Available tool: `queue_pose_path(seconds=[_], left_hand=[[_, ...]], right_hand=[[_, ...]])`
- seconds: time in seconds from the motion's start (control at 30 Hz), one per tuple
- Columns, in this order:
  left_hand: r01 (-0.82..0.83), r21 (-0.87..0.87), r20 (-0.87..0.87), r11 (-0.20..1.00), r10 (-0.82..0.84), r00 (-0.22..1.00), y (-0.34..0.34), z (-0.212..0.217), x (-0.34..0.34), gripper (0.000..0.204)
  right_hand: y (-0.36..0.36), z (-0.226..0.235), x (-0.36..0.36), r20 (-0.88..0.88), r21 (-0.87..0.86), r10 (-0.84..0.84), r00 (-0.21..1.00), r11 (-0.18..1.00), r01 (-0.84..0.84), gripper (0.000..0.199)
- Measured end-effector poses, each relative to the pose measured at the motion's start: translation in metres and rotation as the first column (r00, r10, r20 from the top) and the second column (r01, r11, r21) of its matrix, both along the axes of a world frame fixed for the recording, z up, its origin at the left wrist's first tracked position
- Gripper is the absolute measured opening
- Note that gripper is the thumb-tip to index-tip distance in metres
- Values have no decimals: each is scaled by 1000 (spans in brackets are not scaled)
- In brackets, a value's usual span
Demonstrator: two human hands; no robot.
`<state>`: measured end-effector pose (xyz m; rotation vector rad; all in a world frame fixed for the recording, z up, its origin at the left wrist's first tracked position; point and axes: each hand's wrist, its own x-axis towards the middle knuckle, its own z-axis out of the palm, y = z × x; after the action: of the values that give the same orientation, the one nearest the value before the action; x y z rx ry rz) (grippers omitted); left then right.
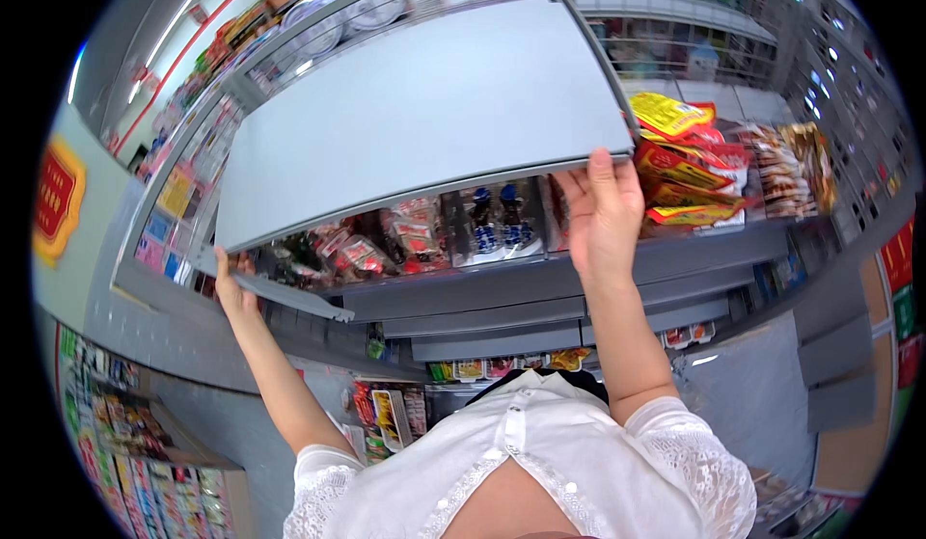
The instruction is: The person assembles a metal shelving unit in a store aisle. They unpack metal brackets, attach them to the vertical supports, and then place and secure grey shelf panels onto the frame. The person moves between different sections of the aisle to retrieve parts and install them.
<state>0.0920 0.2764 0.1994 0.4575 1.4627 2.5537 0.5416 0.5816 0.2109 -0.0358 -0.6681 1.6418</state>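
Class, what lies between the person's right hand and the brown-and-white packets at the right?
In the head view, red-and-yellow packets lie between the right hand and the brown-and-white packets.

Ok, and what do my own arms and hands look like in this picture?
Your left hand and right hand are ungloved, and your forearms are bare, with no watch or bracelet showing. The left sleeve and right sleeve are short and white, with a lacy pattern.

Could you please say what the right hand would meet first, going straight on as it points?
The right hand would most likely push into the grey shelf panel, whose front edge it grips.
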Motion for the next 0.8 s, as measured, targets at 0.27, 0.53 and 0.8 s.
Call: queue_pose_path(seconds=[0.27, 0.53, 0.8], left_hand=[[163, 193, 3, 968, -166, 986, -3, -13, -9, 26], [42, 149, 63, 988, -52, 997, 3, -7, 10, 24], [-20, 213, 84, 977, 2, 996, -1, -10, 20, 20]], right_hand=[[-6, -2, 5, 122, -16, 54, 991, 999, -52, 30], [-51, 18, -32, 337, -14, 504, 795, 847, -531, 40], [-74, 28, -90, 309, -124, 640, 704, 761, -637, 41]])
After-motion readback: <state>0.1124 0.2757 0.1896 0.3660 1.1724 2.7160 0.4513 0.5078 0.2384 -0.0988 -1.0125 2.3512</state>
